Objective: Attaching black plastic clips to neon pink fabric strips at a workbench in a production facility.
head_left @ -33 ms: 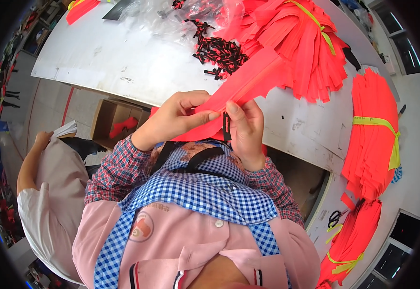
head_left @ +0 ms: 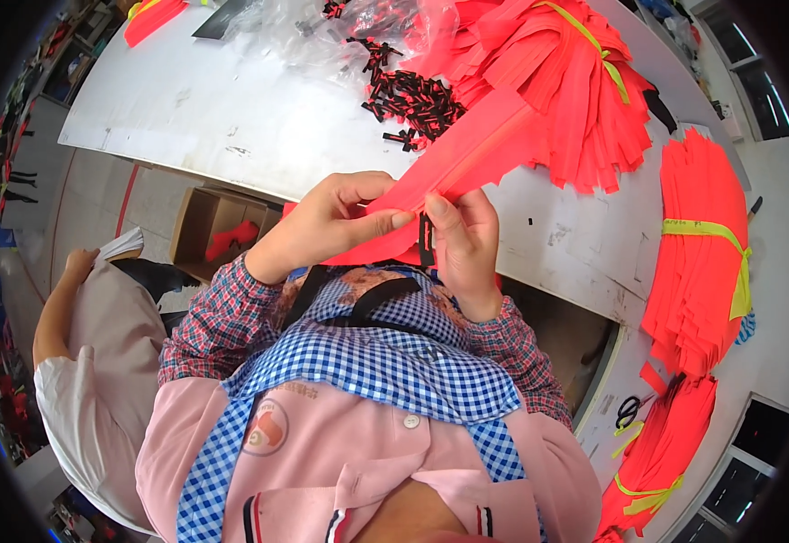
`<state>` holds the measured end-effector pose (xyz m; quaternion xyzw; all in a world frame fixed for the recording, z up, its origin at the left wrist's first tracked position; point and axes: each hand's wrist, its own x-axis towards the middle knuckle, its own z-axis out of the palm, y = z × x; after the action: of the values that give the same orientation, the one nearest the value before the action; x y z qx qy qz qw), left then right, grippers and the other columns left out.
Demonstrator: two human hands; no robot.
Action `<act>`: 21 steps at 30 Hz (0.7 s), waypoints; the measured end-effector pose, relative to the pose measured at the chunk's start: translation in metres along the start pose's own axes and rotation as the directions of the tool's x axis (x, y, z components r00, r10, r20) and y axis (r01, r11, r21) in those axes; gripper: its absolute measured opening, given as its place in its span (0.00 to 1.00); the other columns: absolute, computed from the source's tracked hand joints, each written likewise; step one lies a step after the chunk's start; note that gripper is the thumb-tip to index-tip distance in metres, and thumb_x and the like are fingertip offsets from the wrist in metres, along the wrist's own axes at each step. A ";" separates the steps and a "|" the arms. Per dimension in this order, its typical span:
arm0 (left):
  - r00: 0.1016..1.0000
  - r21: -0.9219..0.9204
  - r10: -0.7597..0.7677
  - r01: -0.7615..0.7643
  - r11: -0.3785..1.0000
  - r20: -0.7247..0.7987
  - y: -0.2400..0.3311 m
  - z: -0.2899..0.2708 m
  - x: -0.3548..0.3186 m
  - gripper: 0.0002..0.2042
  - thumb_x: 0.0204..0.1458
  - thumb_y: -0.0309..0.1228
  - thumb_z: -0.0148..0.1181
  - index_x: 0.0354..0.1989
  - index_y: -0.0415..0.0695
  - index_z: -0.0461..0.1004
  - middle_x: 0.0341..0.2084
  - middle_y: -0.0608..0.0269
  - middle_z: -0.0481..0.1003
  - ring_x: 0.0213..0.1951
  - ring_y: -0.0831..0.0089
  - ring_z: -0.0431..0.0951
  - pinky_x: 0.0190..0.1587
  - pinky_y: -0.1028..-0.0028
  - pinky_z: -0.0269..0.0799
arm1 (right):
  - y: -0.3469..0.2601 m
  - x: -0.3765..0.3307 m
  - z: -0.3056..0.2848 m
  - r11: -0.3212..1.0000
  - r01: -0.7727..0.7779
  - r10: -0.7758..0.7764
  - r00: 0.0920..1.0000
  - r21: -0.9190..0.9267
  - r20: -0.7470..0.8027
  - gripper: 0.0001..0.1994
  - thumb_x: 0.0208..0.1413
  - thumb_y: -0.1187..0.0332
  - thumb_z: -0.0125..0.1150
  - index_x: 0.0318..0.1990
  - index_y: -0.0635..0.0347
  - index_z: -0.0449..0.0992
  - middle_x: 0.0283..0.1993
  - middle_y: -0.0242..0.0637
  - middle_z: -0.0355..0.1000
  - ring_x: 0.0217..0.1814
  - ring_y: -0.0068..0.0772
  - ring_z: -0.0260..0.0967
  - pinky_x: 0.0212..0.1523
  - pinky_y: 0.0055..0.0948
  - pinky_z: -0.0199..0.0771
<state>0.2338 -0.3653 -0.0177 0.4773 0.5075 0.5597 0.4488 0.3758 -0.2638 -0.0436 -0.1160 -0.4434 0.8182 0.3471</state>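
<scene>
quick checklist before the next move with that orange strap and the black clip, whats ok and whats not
1. Left hand grips the orange strap: ok, thumb and fingers pinch it near its end.
2. Right hand holds the black clip: ok, the clip sits upright between thumb and fingers, against the strap.
3. Strap threaded through the clip: cannot tell, the fingers hide the join.
4. Strap runs free to the pile of orange straps: ok, it is lifted off the white table.
5. More black clips on hand: ok, a heap lies on the table ahead.
6. Scissors kept apart from the hands: ok, far right.
</scene>
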 end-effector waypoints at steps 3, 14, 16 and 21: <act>1.000 -0.063 -0.020 0.020 0.998 -0.004 0.013 0.004 0.004 0.10 0.54 0.27 0.59 0.41 0.36 0.75 0.33 0.69 0.73 0.34 0.84 0.70 0.34 0.81 0.67 | -0.007 0.003 -0.012 0.995 0.033 -0.029 0.998 -0.090 0.052 0.11 0.59 0.68 0.57 0.45 0.65 0.71 0.42 0.32 0.72 0.45 0.20 0.67 0.47 0.23 0.67; 0.986 0.059 -0.168 0.166 0.984 0.018 0.002 0.009 0.017 0.10 0.50 0.30 0.64 0.34 0.35 0.77 0.22 0.70 0.75 0.25 0.87 0.68 0.28 0.80 0.68 | -0.006 0.000 -0.001 0.977 0.190 -0.205 0.962 -0.100 -0.178 0.08 0.58 0.71 0.57 0.43 0.64 0.74 0.40 0.30 0.73 0.41 0.18 0.69 0.44 0.21 0.69; 0.971 0.146 -0.236 0.228 0.963 0.038 0.006 0.006 0.017 0.10 0.50 0.31 0.64 0.34 0.36 0.77 0.21 0.69 0.75 0.25 0.87 0.68 0.28 0.79 0.68 | -0.007 0.002 -0.006 0.977 0.209 -0.214 0.943 -0.044 -0.255 0.08 0.58 0.70 0.58 0.43 0.63 0.74 0.40 0.29 0.73 0.42 0.17 0.68 0.45 0.20 0.69; 0.929 0.416 -0.355 0.284 0.864 0.102 -0.006 -0.012 0.006 0.11 0.48 0.32 0.64 0.34 0.37 0.78 0.19 0.67 0.75 0.25 0.85 0.68 0.30 0.77 0.68 | -0.068 0.021 -0.073 0.949 0.310 -0.271 0.722 -0.052 -0.637 0.17 0.57 0.63 0.59 0.51 0.61 0.69 0.47 0.33 0.70 0.46 0.22 0.68 0.49 0.27 0.69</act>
<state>0.2209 -0.3610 -0.0240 0.5140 0.6403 0.3195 0.4730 0.4278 -0.1778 -0.0286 -0.3050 -0.2879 0.6780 0.6037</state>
